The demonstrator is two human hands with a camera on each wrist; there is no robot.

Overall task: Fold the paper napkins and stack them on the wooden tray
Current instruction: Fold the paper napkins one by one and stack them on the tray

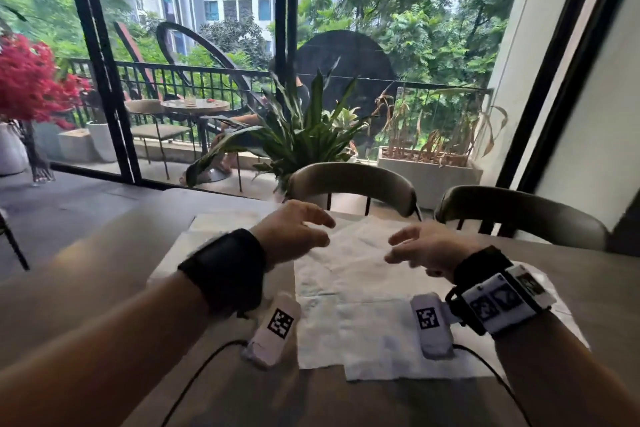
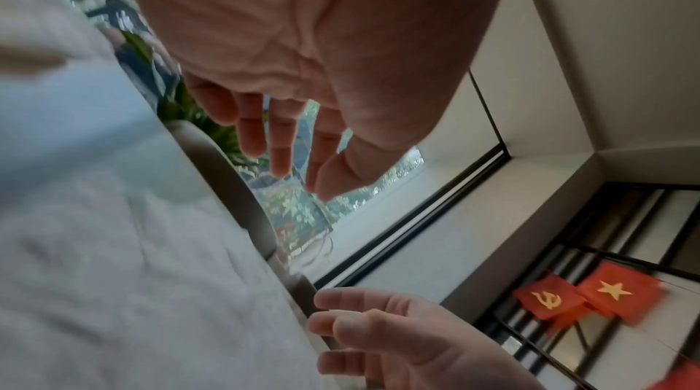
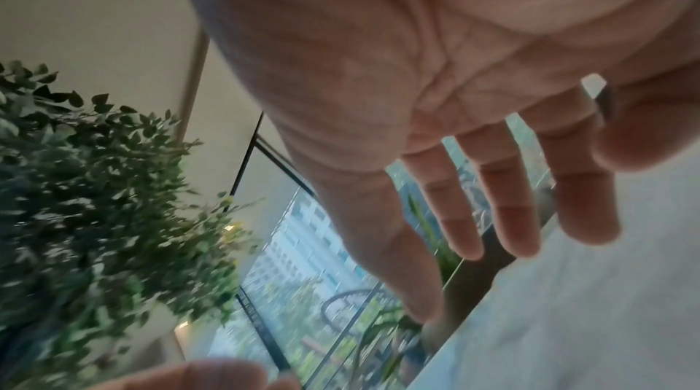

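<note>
Several white paper napkins (image 1: 349, 274) lie unfolded and overlapping on the table (image 1: 104, 274) in front of me. My left hand (image 1: 304, 232) hovers above the far left part of the napkins, fingers straight and relaxed, holding nothing. My right hand (image 1: 412, 246) hovers opposite it over the right part, also with loose fingers and empty. In the left wrist view the left hand (image 2: 303, 139) shows an open palm above the white napkin (image 2: 113, 247), with the right hand (image 2: 378, 336) below. The right wrist view shows the right hand (image 3: 492, 187) spread. No wooden tray is in view.
Two grey chair backs (image 1: 349, 184) (image 1: 519, 215) stand at the table's far edge. Beyond them are potted plants (image 1: 298, 135) and a glass wall with a balcony. Black cables (image 1: 204, 367) run from the wrist cameras toward me across the near table.
</note>
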